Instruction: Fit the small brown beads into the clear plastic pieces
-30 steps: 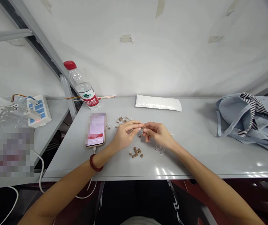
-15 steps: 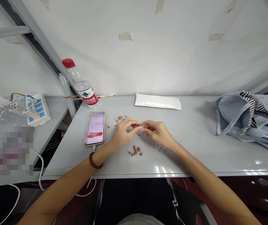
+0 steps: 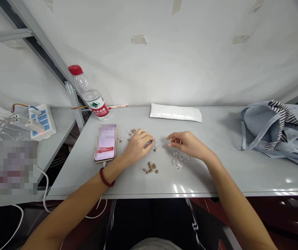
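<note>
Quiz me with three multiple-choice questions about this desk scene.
1. Where is the phone?
A) beside the left hand
B) on the floor
C) held up in the air

2. What colour is the bracelet?
A) blue
B) white
C) dark red

3. What state is the water bottle in?
A) lying on its side
B) upright with its cap on
C) crushed flat

Answers:
1. A, it lies flat on the table just left of that hand.
2. C, its beads show dark red.
3. B, it stands with a red cap on top.

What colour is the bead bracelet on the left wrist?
Dark red: the bead bracelet shows best in the head view.
</note>
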### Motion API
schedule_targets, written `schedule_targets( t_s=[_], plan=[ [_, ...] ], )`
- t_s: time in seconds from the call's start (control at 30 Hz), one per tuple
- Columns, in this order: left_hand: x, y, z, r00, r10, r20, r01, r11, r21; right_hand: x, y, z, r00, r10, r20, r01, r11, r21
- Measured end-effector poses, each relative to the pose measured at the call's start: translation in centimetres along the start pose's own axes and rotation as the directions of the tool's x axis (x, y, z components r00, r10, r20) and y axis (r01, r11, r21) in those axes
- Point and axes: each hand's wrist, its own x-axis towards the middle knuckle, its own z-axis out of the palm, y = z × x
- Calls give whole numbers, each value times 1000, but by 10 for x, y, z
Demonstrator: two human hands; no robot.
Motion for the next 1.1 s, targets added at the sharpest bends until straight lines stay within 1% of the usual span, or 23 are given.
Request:
schedule_targets(
  t_s=[0.07, 0.13, 0.2, 0.27, 0.37, 0.47, 0.53, 0.7, 0.77, 0.93, 1.0, 1.1],
  plan=[
    [0, 0, 0, 1000, -10, 24, 9, 1000, 9, -1, 2, -4, 1000, 13, 29, -13, 1000, -16],
    [0, 2, -1, 1000, -11, 23, 11, 1000, 1, -2, 2, -9, 997, 16, 72, -14, 999, -33],
    [0, 6, -3, 1000, -3, 22, 4, 1000, -27, -4, 0, -14, 993, 8, 118, -4, 999, -35],
    [0, 13, -8, 998, 17, 62, -13, 997, -70, -7, -2, -18, 987, -11, 163, 14, 1000, -17],
    [1, 27, -17, 976, 33, 213, 0, 988, -152, -11, -6, -21, 974, -30, 224, 28, 1000, 11],
    [0, 37, -28, 911, 21, 412, 61, 981, -185, -13, -8, -23, 969, -39, 242, 43, 999, -10],
    [-1, 39, -33, 873, 4, 488, 103, 976, -193, -13, -8, -23, 973, -47, 227, 59, 997, -43],
    [-3, 34, -39, 826, -25, 564, 185, 956, -228, -11, -2, -21, 984, -25, 174, 49, 990, -132],
    [-3, 31, -41, 812, -28, 583, 185, 960, -212, -9, 2, -19, 986, -6, 167, 33, 986, -163],
    [-4, 26, -43, 801, -15, 598, 149, 973, -175, -8, 5, -18, 993, 23, 119, 7, 969, -246],
    [-4, 27, -42, 786, -19, 617, 145, 977, -155, -8, 6, -18, 991, 17, 131, 15, 971, -239],
    [-3, 28, -40, 751, -25, 660, 141, 982, -124, -8, 7, -17, 980, 8, 200, 33, 979, -200]
  ],
)
